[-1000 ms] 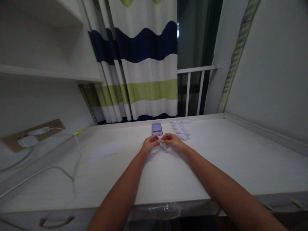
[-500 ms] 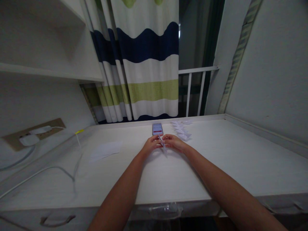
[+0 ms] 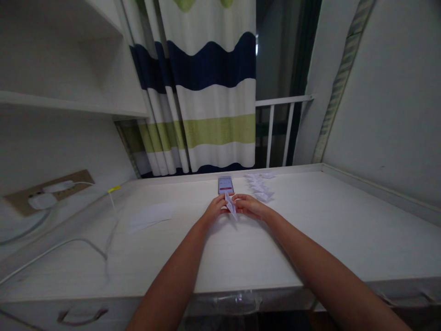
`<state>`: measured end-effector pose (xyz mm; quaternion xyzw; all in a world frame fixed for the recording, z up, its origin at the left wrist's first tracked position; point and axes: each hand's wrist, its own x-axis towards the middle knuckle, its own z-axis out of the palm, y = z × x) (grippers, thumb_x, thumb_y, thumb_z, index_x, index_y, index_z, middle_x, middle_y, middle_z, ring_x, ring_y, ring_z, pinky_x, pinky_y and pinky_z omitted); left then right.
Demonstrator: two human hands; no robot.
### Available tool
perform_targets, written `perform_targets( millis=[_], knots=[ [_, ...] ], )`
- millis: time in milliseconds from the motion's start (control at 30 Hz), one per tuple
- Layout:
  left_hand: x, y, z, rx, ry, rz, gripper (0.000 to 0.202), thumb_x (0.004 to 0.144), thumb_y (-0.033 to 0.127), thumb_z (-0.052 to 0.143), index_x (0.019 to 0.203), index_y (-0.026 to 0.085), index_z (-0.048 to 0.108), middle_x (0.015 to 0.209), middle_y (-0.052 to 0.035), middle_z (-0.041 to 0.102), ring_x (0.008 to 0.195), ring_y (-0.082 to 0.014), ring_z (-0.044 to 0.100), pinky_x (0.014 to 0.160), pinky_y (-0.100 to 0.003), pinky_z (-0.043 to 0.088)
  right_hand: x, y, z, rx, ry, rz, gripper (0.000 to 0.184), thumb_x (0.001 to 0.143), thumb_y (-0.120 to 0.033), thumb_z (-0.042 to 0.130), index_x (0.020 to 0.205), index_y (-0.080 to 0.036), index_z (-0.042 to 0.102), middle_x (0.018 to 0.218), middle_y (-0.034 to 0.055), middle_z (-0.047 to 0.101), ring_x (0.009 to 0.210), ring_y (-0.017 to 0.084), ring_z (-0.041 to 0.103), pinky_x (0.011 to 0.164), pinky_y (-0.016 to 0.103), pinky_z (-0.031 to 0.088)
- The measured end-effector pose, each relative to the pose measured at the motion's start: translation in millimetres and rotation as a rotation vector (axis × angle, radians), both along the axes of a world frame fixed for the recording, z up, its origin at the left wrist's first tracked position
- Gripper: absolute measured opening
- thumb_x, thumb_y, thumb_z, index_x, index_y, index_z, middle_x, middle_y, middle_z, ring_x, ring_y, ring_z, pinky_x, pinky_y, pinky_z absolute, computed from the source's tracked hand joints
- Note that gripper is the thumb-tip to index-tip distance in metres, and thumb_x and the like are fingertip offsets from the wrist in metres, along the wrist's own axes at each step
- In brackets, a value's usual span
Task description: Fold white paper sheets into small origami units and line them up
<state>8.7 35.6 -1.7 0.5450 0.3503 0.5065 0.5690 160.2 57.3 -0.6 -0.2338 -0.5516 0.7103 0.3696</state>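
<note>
Between my two hands a small folded white paper [image 3: 230, 205] stands on edge over the desk, its pointed ends toward the back and the front. My left hand [image 3: 216, 206] grips it from the left with bent fingers. From the right, my right hand [image 3: 250, 205] holds its other side, fingers curled against the paper. Just behind the hands lies a phone [image 3: 225, 184] with a lit screen. Several folded white paper pieces [image 3: 260, 188] sit in a row at the back, right of the phone.
Flat white paper sheets [image 3: 151, 216] lie on the desk [image 3: 248, 257] at the left. A white cable [image 3: 74, 240] runs along the left side from plugs [image 3: 43, 200] at a wall socket. A shelf [image 3: 72, 108] overhangs the left, and a striped curtain [image 3: 217, 101] hangs behind.
The folded paper has turned and spread, so more of its white face shows between the hands. Both hands have stayed nearly in place.
</note>
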Motion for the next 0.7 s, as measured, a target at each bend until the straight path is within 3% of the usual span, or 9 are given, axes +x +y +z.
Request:
perform_targets(
  millis=[133,267,500,700],
  knots=[
    [1.4,-2.9,1.6,-0.011,-0.05,-0.065,0.045,0.057,0.019,0.062,0.102,0.017,0.054,0.092,-0.007,0.058,0.078,-0.0165,0.056,0.071,-0.032,0.043,-0.2,1.9,0.7,0.053,-0.041,-0.039,0.02,0.058,-0.027,0.068,0.071,-0.015,0.057,0.071,0.0,0.059,0.065,0.01,0.055,0.067,0.025,0.042],
    [2.4,-4.4,2.7,-0.01,-0.09,-0.093,0.046,0.055,0.017,0.065,0.099,0.016,0.053,0.088,-0.0062,0.059,0.076,-0.0158,0.056,0.072,-0.031,0.042,0.0,2.3,1.2,0.093,-0.063,-0.067,0.02,0.058,-0.028,0.067,0.07,-0.016,0.057,0.072,0.0003,0.059,0.065,0.01,0.054,0.062,0.023,0.041],
    [4.6,-6.7,4.6,-0.022,-0.089,-0.057,0.034,0.057,0.015,0.059,0.09,0.017,0.055,0.08,-0.0028,0.058,0.072,-0.0128,0.055,0.068,-0.027,0.042,-2.5,2.1,-0.1,0.084,-0.031,-0.039,0.018,0.058,-0.028,0.066,0.065,-0.016,0.055,0.081,0.0012,0.06,0.07,0.011,0.054,0.065,0.024,0.041],
    [3.7,-6.1,4.0,-0.033,-0.111,-0.053,0.037,0.056,0.015,0.059,0.093,0.016,0.055,0.083,-0.0048,0.059,0.073,-0.0138,0.055,0.069,-0.028,0.042,-1.0,1.4,0.5,0.078,-0.022,-0.075,0.02,0.058,-0.031,0.066,0.068,-0.017,0.055,0.08,0.0009,0.059,0.071,0.011,0.054,0.067,0.025,0.041]
  ],
)
